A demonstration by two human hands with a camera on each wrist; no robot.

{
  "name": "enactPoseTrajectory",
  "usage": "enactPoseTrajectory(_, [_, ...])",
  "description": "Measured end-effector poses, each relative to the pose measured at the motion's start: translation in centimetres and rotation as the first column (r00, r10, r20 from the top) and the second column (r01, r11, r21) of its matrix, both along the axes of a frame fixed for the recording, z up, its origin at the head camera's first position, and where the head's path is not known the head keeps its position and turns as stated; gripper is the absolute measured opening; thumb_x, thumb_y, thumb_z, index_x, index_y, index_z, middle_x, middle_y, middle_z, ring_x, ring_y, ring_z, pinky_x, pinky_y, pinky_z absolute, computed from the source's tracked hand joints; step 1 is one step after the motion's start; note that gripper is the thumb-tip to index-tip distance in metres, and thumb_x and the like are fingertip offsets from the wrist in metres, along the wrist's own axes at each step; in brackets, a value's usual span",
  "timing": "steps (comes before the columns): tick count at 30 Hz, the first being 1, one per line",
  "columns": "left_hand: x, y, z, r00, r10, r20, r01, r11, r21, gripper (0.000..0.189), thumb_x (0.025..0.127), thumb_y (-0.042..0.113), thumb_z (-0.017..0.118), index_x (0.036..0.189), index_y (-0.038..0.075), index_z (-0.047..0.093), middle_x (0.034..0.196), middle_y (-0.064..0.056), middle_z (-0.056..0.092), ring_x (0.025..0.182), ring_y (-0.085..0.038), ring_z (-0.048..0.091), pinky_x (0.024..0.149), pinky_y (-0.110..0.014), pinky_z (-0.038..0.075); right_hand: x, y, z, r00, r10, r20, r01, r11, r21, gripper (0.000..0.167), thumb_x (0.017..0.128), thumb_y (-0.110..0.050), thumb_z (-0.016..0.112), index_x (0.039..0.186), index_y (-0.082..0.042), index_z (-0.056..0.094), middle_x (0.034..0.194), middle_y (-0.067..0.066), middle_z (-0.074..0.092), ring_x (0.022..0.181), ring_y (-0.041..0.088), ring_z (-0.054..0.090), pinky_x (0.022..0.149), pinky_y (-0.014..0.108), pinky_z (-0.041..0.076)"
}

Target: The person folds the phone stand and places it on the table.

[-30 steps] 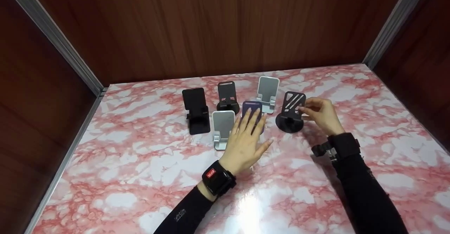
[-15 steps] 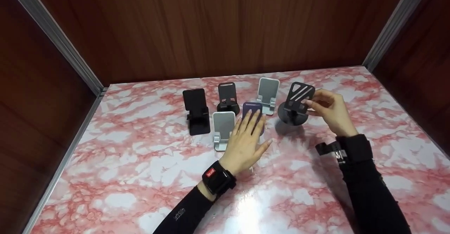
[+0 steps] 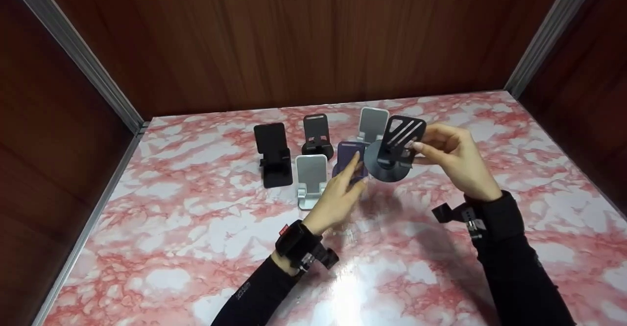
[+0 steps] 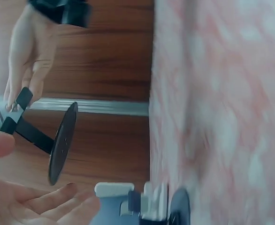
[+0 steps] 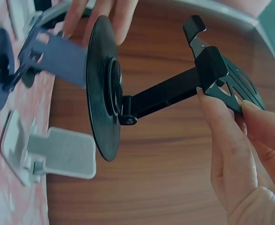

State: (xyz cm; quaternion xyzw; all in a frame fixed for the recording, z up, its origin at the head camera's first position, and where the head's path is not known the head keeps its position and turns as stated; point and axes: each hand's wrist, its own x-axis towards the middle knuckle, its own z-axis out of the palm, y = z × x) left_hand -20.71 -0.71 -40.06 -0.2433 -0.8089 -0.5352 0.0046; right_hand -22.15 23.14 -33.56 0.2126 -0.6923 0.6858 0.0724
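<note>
In the head view my right hand [image 3: 453, 162] pinches the side of the slotted plate of a black phone stand [image 3: 404, 137]. The stand is off the table and tilted; its round base [image 5: 101, 93] shows edge-on in the right wrist view. My left hand [image 3: 338, 196] is beside a purple phone stand [image 3: 346, 152], partly covering it from the head camera. Thumb and fingers [image 4: 60, 199] are spread apart in the left wrist view, the black stand's base close to them. Whether the left hand touches the purple stand I cannot tell.
A white-framed phone stand [image 3: 312, 173] stands left of the purple one, another white-framed stand [image 3: 373, 122] behind it. Farther left are a small round-based black stand [image 3: 316, 126] and a larger black stand [image 3: 271, 140]. Wooden panels [image 3: 313, 37] enclose the marbled table [image 3: 196, 247].
My right hand has lifted the black slotted stand off the table and brought it left toward the purple stand. My left hand, flat over the purple stand before, has turned on its side.
</note>
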Motion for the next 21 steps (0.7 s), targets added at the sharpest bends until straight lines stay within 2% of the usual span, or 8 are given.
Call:
enactPoseTrajectory(2, [-0.1, 0.0, 0.1, 0.997, -0.027, 0.071, 0.02, 0.995, 0.095, 0.058, 0.102, 0.015, 0.047, 0.152, -0.002, 0.023, 0.142, -0.023, 0.046, 0.127, -0.031, 0.049, 0.106, -0.032, 0.039, 0.2, -0.3, 0.1, 1.0, 0.017, -0.005, -0.017, 1.0, 0.004, 0.018, 0.088, 0.01, 0.063, 0.105, 0.017, 0.062, 0.091, 0.024, 0.067, 0.082, 0.024, 0.07, 0.071, 0.038, 0.058])
enactPoseTrajectory(4, [-0.2, 0.0, 0.2, 0.985, -0.069, 0.155, 0.036, 0.978, 0.206, 0.055, 0.102, 0.014, 0.045, 0.151, -0.004, 0.025, 0.141, -0.026, 0.045, 0.126, -0.032, 0.05, 0.104, -0.035, 0.042, 0.4, -0.6, 0.2, 0.999, 0.037, -0.01, -0.037, 0.999, 0.005, 0.018, 0.088, 0.01, 0.063, 0.105, 0.017, 0.062, 0.092, 0.024, 0.067, 0.082, 0.024, 0.07, 0.071, 0.038, 0.058])
enactPoseTrajectory(7, [-0.4, 0.0, 0.1, 0.957, -0.135, 0.257, 0.036, 0.934, 0.354, 0.048, 0.103, 0.01, 0.042, 0.147, -0.006, 0.031, 0.138, -0.027, 0.047, 0.122, -0.034, 0.052, 0.1, -0.041, 0.046, 0.6, -0.9, 0.1, 0.998, 0.066, -0.022, -0.066, 0.998, 0.009, 0.018, 0.088, 0.01, 0.063, 0.105, 0.017, 0.063, 0.092, 0.024, 0.068, 0.081, 0.023, 0.07, 0.072, 0.038, 0.058])
enactPoseTrajectory(9, [-0.5, 0.1, -0.1, 0.942, -0.165, 0.294, 0.027, 0.906, 0.423, 0.043, 0.103, 0.007, 0.04, 0.143, -0.007, 0.036, 0.136, -0.027, 0.049, 0.119, -0.033, 0.055, 0.098, -0.043, 0.047, 0.6, -1.1, 0.1, 0.996, 0.087, -0.03, -0.087, 0.996, 0.014, 0.019, 0.088, 0.01, 0.063, 0.106, 0.017, 0.063, 0.093, 0.023, 0.069, 0.081, 0.022, 0.07, 0.072, 0.038, 0.058])
enactPoseTrajectory(15, [-0.9, -0.2, -0.3, 0.947, -0.164, 0.275, 0.009, 0.872, 0.489, 0.027, 0.1, -0.002, 0.043, 0.126, -0.011, 0.045, 0.115, -0.026, 0.061, 0.097, -0.025, 0.065, 0.085, -0.04, 0.055, 0.7, -1.6, -0.1, 0.987, 0.154, -0.056, -0.152, 0.988, 0.032, 0.017, 0.089, 0.01, 0.063, 0.104, 0.017, 0.063, 0.094, 0.02, 0.07, 0.084, 0.024, 0.07, 0.072, 0.038, 0.058])
enactPoseTrajectory(18, [-1.1, -0.4, -0.2, 0.95, -0.163, 0.267, 0.006, 0.863, 0.504, 0.023, 0.099, -0.006, 0.045, 0.121, -0.012, 0.047, 0.108, -0.025, 0.063, 0.089, -0.023, 0.066, 0.08, -0.037, 0.057, 0.7, -1.9, -0.2, 0.987, 0.155, -0.049, -0.154, 0.988, 0.028, 0.014, 0.089, 0.011, 0.062, 0.101, 0.018, 0.062, 0.093, 0.018, 0.07, 0.083, 0.023, 0.07, 0.072, 0.038, 0.058])
enactPoseTrajectory(21, [-1.1, -0.6, -0.1, 0.95, -0.158, 0.268, 0.001, 0.863, 0.506, 0.023, 0.098, -0.008, 0.046, 0.12, -0.012, 0.047, 0.105, -0.024, 0.064, 0.087, -0.024, 0.067, 0.078, -0.036, 0.058, 0.9, -2.2, -0.3, 0.992, 0.12, -0.027, -0.12, 0.993, 0.02, 0.01, 0.089, 0.01, 0.063, 0.095, 0.017, 0.061, 0.087, 0.018, 0.068, 0.078, 0.02, 0.069, 0.07, 0.039, 0.058])
